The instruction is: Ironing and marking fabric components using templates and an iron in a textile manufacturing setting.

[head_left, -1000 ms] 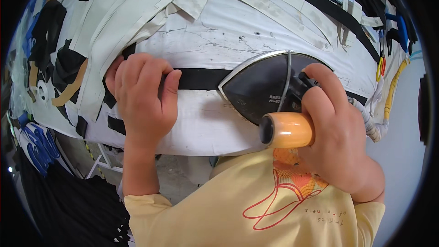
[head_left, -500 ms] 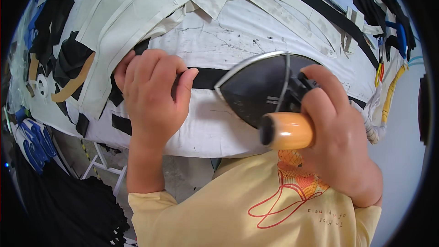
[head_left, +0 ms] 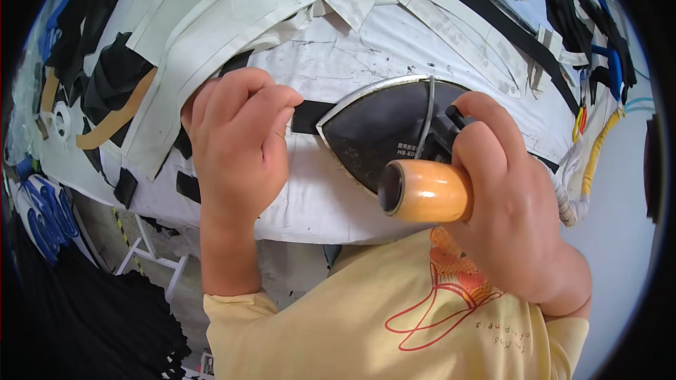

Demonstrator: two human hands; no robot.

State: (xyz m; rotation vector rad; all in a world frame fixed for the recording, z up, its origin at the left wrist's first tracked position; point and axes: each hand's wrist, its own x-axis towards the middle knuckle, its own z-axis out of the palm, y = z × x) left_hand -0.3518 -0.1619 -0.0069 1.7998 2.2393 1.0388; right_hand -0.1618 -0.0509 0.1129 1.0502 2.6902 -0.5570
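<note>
My right hand (head_left: 503, 190) grips a dark iron (head_left: 377, 127) by its orange handle (head_left: 433, 191). The iron lies flat across a black fabric strip (head_left: 310, 117) on the white-covered ironing table (head_left: 317, 190), its pointed tip facing left. Left of the tip, my left hand (head_left: 236, 134) is closed at the strip's other end, with thumb and forefinger pressed together. The hand hides the part of the strip under it, and the iron covers the middle; a short bit reappears at the iron's right.
Long pale pattern pieces (head_left: 225, 14) curve along the far side. Black fabric scraps (head_left: 105, 84) and a tan strip (head_left: 120, 119) lie at the left. A yellow-wrapped cord (head_left: 598, 151) hangs at the right, and dark cloth (head_left: 98, 317) is heaped at the lower left.
The iron has slid slightly left along the strip, toward my left hand. My left thumb has drawn in against the forefinger. The whole view has shifted a little.
</note>
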